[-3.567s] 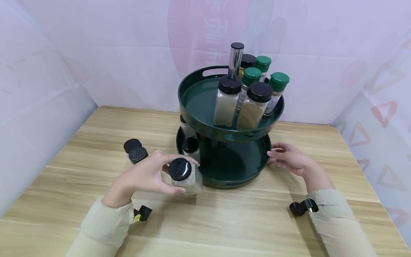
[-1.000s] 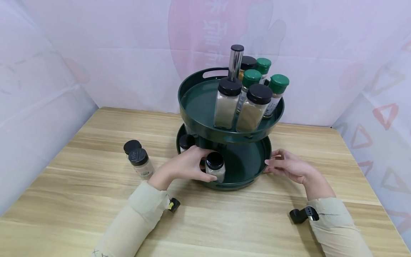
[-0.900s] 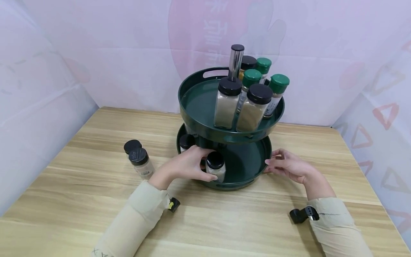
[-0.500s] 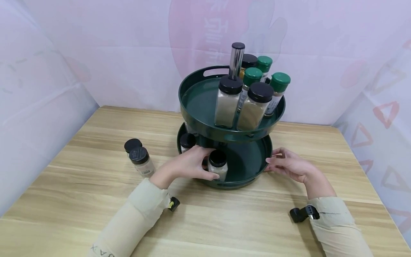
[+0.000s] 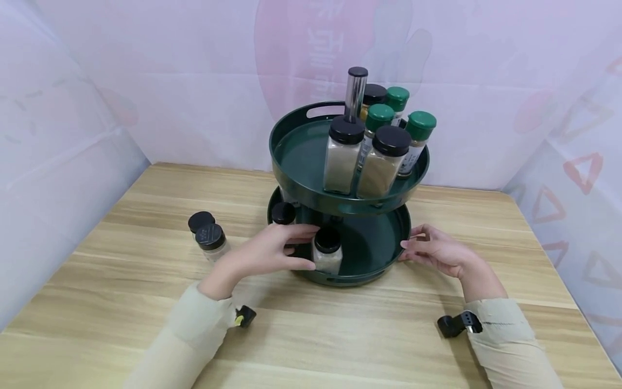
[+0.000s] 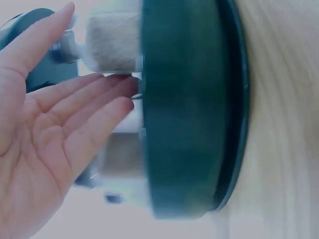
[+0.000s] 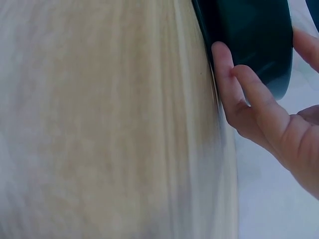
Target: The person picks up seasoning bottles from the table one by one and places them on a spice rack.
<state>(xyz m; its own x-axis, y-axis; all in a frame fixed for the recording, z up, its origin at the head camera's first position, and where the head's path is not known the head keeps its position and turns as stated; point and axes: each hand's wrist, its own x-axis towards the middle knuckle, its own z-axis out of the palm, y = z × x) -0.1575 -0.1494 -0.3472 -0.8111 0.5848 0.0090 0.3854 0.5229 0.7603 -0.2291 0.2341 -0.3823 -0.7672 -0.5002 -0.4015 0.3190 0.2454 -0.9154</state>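
A squarish spice jar [image 5: 328, 262] with a black lid and pale contents stands upright inside the front of the lower tray [image 5: 371, 246] of a dark green two-tier rack. Just left of it is my left hand [image 5: 257, 251], its fingers extended and spread around the jar. In the left wrist view the fingers [image 6: 92, 132] are straight and the palm holds nothing. My right hand [image 5: 437, 251] holds the lower tray's right side. Seen from the right wrist, fingertips [image 7: 222, 55] press the outer wall [image 7: 259, 45] while the thumb meets the upper rim.
On the upper tray [image 5: 301, 151] stand several black-lidded and green-capped spice jars around a metal post [image 5: 356, 94]. Another black-lidded jar [image 5: 283, 214] sits at the lower tray's left. Two black-lidded shakers [image 5: 211, 237] stand on the wooden table [image 5: 340, 335] at left.
My left hand has carried the jar from over the table into the lower tray, then let go and drawn back slightly left. The right hand stays at the tray's side.
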